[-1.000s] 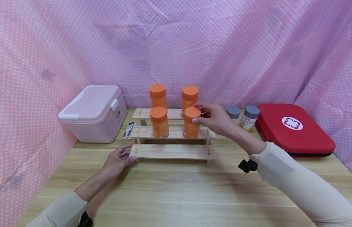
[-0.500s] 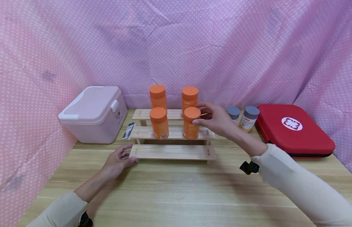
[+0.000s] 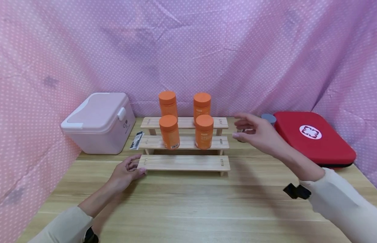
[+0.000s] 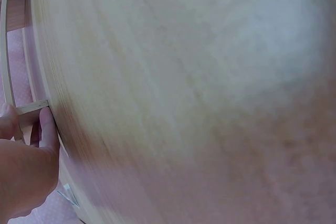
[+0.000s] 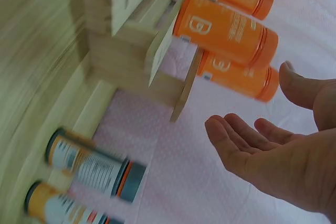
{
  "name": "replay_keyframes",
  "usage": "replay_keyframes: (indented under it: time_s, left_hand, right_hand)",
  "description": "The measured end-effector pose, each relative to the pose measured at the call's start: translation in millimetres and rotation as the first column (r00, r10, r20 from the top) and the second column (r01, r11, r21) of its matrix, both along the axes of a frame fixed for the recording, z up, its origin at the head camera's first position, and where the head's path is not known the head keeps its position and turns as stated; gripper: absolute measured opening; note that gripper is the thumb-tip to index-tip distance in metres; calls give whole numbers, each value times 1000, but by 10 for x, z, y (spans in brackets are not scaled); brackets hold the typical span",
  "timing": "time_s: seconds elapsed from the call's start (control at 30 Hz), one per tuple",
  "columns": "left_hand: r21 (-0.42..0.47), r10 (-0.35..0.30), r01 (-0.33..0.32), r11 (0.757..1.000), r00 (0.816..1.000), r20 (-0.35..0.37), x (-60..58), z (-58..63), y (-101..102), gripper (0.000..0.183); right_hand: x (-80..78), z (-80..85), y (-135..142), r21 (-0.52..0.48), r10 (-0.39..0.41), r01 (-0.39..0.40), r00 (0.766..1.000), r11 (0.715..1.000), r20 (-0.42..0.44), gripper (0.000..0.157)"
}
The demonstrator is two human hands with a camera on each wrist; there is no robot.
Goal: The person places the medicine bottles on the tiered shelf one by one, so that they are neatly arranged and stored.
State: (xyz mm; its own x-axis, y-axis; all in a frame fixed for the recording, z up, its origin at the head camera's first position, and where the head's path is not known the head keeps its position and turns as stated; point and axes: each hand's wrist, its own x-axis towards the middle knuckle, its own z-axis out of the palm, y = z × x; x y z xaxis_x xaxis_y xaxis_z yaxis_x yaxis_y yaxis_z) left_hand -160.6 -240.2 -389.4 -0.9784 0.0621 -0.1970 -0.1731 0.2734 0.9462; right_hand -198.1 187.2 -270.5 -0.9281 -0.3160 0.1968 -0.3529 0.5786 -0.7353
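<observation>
A three-step wooden rack stands on the table. Two orange jars, the left and the right, are upright on its middle step. Two more, a left jar and a right jar, stand on the top step. My left hand grips the left end of the bottom step, thumb in front. My right hand hangs in the air right of the rack, fingers loosely bent, nothing in them. Beyond it are two grey-capped bottles, one nearer the rack than the other, mostly hidden in the head view.
A pink lidded box sits at the back left, with a small printed card between it and the rack. At the right lies a red first-aid case. A pink dotted curtain hangs behind the table.
My right hand has let go of the right jar on the middle step and moved right, now covering much of the grey-capped bottles. My left hand keeps its place on the rack.
</observation>
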Motion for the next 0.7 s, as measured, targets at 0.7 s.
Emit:
replay_keyframes:
  time_s: [0.7]
  left_hand:
    - [22, -9, 9, 1000, 1000, -4, 1, -9, 0, 67]
  right_hand:
    - [126, -331, 879, 34, -163, 164, 986, 986, -21, 58]
